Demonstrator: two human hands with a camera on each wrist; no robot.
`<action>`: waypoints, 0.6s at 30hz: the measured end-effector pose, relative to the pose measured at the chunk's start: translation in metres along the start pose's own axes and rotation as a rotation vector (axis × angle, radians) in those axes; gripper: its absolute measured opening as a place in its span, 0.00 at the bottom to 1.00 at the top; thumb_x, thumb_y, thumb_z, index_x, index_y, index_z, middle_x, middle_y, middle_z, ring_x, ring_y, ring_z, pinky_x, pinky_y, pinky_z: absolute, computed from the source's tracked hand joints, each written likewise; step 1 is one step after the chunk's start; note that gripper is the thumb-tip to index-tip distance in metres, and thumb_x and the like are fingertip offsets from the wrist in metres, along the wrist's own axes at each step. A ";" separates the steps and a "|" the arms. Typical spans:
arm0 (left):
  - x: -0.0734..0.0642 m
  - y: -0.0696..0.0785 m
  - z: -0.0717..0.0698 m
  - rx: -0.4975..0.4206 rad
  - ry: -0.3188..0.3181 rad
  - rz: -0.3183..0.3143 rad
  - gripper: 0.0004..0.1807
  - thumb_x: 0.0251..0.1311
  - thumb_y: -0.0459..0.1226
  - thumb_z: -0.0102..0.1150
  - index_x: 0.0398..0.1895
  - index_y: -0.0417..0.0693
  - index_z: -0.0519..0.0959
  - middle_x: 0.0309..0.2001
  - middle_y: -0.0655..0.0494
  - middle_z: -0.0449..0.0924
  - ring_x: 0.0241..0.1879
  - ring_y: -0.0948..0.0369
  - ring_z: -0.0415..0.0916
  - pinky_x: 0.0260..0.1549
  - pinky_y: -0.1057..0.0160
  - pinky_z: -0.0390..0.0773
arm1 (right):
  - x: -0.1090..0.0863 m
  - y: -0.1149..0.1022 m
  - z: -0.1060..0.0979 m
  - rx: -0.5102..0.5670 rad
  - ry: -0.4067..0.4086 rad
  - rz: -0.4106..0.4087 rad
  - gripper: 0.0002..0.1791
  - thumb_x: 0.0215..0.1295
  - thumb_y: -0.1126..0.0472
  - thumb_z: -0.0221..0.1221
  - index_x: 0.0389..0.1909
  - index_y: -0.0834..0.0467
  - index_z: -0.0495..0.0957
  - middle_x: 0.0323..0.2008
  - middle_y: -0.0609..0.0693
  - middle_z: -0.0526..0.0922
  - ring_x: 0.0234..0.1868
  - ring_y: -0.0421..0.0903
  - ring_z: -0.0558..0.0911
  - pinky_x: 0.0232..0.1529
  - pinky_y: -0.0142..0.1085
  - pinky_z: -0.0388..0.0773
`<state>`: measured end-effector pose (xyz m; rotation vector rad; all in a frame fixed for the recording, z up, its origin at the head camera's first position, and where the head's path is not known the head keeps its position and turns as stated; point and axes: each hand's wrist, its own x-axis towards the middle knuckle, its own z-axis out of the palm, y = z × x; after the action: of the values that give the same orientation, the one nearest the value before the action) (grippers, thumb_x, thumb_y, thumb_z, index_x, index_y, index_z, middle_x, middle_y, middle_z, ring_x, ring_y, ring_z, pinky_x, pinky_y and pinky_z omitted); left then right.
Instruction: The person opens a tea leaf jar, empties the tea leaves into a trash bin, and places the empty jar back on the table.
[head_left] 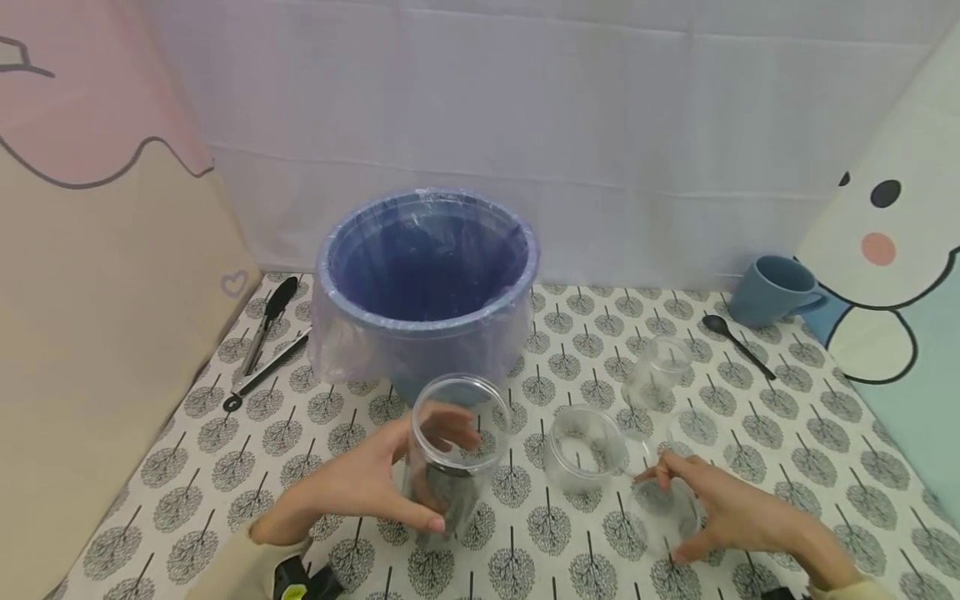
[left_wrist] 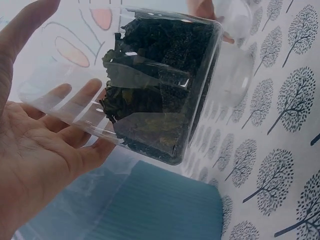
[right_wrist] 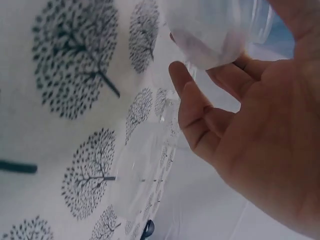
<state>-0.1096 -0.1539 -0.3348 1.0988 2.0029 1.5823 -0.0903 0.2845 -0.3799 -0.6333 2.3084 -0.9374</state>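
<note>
A tall clear jar (head_left: 459, 433), part full of dark, crinkled leaves (left_wrist: 157, 82), stands in front of the blue bin. Round it my left hand (head_left: 375, 479) curves, thumb in front and fingers behind, the fingers showing through the clear wall. My right hand (head_left: 738, 508) is to the right of a low clear cup (head_left: 577, 454) with a side handle. Its loosely bent fingers are near that handle; whether they touch it is hard to tell. Below those fingers is a faint, see-through round piece (head_left: 663, 521), its outline unclear.
A blue bin (head_left: 427, 321) with a plastic liner stands at the back. Black-tipped tongs (head_left: 258, 346) lie left of it. Rightward are a small clear glass (head_left: 656, 371), a clear disc (head_left: 693, 427), a black spoon (head_left: 738, 343) and a blue mug (head_left: 772, 292).
</note>
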 end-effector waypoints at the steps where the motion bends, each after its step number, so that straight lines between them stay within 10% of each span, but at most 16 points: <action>1: -0.001 0.002 -0.001 -0.003 0.004 -0.002 0.48 0.42 0.33 0.77 0.69 0.44 0.62 0.61 0.53 0.74 0.53 0.56 0.78 0.62 0.54 0.70 | 0.000 0.001 0.001 -0.031 0.009 0.005 0.35 0.44 0.45 0.74 0.39 0.56 0.60 0.64 0.51 0.74 0.56 0.48 0.69 0.47 0.35 0.70; 7: -0.005 0.006 -0.007 -0.017 0.011 0.026 0.47 0.43 0.32 0.76 0.69 0.44 0.62 0.61 0.50 0.74 0.59 0.51 0.74 0.62 0.56 0.71 | 0.001 0.002 0.002 -0.110 0.030 0.033 0.35 0.42 0.44 0.74 0.38 0.54 0.61 0.61 0.52 0.75 0.58 0.60 0.71 0.49 0.41 0.74; 12: -0.009 0.008 -0.012 -0.006 0.027 0.042 0.47 0.44 0.32 0.76 0.69 0.46 0.61 0.60 0.47 0.74 0.60 0.54 0.73 0.62 0.57 0.70 | -0.004 -0.007 -0.011 -0.116 0.085 -0.006 0.28 0.51 0.48 0.72 0.37 0.55 0.62 0.48 0.51 0.75 0.43 0.45 0.75 0.31 0.34 0.71; 18: -0.013 0.011 -0.021 0.058 0.057 0.090 0.47 0.42 0.31 0.76 0.68 0.45 0.62 0.60 0.48 0.75 0.58 0.54 0.74 0.62 0.55 0.71 | -0.006 -0.027 -0.033 -0.234 0.413 -0.152 0.13 0.60 0.61 0.66 0.37 0.49 0.70 0.39 0.39 0.81 0.41 0.30 0.78 0.28 0.29 0.73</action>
<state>-0.1114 -0.1765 -0.3202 1.1933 2.0750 1.6272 -0.1015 0.2863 -0.3383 -0.7796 2.7991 -0.9436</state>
